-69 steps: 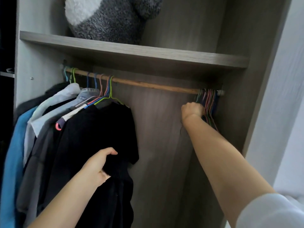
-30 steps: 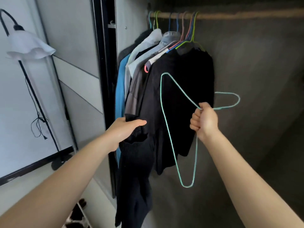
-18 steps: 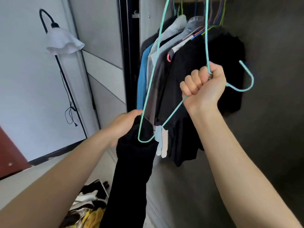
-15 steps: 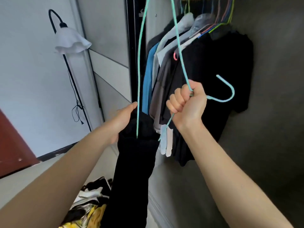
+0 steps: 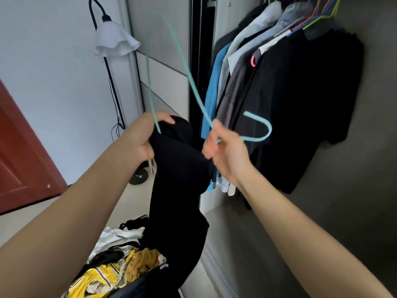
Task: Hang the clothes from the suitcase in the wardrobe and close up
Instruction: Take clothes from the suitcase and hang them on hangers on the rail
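A: What do the two hands hold?
B: The right hand [image 5: 227, 154] pinches one teal wire hanger [image 5: 256, 118] by its neck. The left hand [image 5: 138, 141] has its grip closed on one black garment [image 5: 178, 181], before the open wardrobe [image 5: 343, 201], above one suitcase [image 5: 148, 282] of loose clothes [image 5: 107, 274].

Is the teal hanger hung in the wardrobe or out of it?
Out of it. The right hand holds the teal hanger by its neck; its hook is free, catching nothing, before the hung clothes.

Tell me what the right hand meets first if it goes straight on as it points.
Probably the black garment gripped by the left hand, just ahead of the right hand holding the teal hanger; depth is unclear.
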